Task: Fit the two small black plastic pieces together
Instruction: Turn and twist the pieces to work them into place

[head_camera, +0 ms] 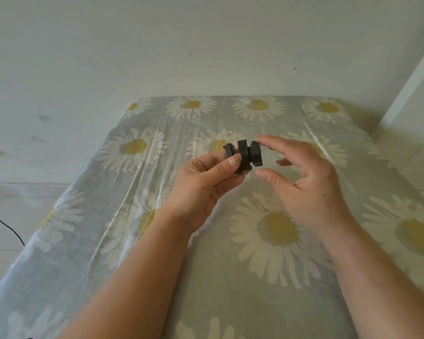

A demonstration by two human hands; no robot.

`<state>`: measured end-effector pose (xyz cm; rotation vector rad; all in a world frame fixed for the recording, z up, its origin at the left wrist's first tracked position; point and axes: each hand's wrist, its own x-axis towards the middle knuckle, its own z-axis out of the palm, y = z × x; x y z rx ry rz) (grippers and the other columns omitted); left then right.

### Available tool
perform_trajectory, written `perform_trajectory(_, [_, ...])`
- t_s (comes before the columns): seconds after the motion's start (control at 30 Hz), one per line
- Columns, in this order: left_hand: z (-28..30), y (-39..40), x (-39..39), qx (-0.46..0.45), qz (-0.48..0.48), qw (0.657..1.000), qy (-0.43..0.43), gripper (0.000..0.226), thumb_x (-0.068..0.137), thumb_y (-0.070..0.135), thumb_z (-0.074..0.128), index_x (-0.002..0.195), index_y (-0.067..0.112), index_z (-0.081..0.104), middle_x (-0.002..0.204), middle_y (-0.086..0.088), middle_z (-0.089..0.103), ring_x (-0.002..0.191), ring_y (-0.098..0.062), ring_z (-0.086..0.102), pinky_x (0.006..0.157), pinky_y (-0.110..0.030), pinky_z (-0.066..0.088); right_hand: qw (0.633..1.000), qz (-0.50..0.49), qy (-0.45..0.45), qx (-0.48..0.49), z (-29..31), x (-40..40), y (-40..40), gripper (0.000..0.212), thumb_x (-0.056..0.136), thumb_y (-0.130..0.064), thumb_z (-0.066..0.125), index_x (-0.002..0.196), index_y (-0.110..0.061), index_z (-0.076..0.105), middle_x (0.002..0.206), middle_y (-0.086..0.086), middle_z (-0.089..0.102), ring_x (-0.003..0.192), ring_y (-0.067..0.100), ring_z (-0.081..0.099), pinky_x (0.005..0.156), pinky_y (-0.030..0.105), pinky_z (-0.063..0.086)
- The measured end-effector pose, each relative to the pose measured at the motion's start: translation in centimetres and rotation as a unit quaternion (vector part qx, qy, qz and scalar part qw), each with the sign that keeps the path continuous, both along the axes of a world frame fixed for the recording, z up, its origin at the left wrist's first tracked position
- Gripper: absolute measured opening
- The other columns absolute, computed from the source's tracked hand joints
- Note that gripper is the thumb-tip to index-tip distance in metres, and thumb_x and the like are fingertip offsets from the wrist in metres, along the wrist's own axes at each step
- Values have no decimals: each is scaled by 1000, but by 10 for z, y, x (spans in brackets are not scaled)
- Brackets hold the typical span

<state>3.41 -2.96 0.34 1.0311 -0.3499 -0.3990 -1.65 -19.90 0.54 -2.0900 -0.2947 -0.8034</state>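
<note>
My left hand [201,184] pinches a small black plastic assembly [245,156] above the table, thumb over its left end. The assembly shows a left block [229,150], a middle disc and a knurled right piece [257,153], all touching in a row. My right hand [306,182] hovers just to the right, fingers spread; its index fingertip is at the top of the right piece and its thumb sits just below it. Whether these fingertips touch the piece I cannot tell. The assembly's lower part is hidden by my left fingers.
The table wears a grey cloth with large white-and-yellow daisies [279,226]. A pale wall rises right behind its far edge. A thin black cable [5,225] runs over the floor at the left. A white ledge [411,89] stands at the right.
</note>
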Motion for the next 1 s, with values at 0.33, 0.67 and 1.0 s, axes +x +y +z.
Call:
perform_trajectory(0.33, [2, -2, -3, 21, 2, 999, -35, 29, 70, 11, 66, 98, 6, 69, 87, -3, 75, 82, -13, 71, 70, -20, 53, 999, 4, 7, 41, 5, 0, 1, 30, 81, -30, 66, 110, -36, 60, 106, -26, 60, 105, 1, 56, 83, 17, 46])
perform_trajectory(0.67, [2, -3, -6, 77, 43, 991, -102, 39, 67, 15, 73, 104, 6, 66, 92, -3, 75, 90, -17, 69, 73, -23, 53, 997, 9, 42, 61, 5, -1, 0, 15, 82, -38, 62, 95, -45, 58, 95, -18, 63, 97, 4, 59, 78, 13, 44])
perform_trajectory(1.0, [4, -5, -10, 103, 50, 983, -141, 33, 61, 14, 73, 93, 18, 69, 85, 4, 76, 85, -14, 71, 72, -24, 55, 982, 20, 118, 148, 4, -3, -1, 39, 80, -59, 53, 74, -23, 66, 67, -15, 66, 65, 1, 61, 61, 12, 46])
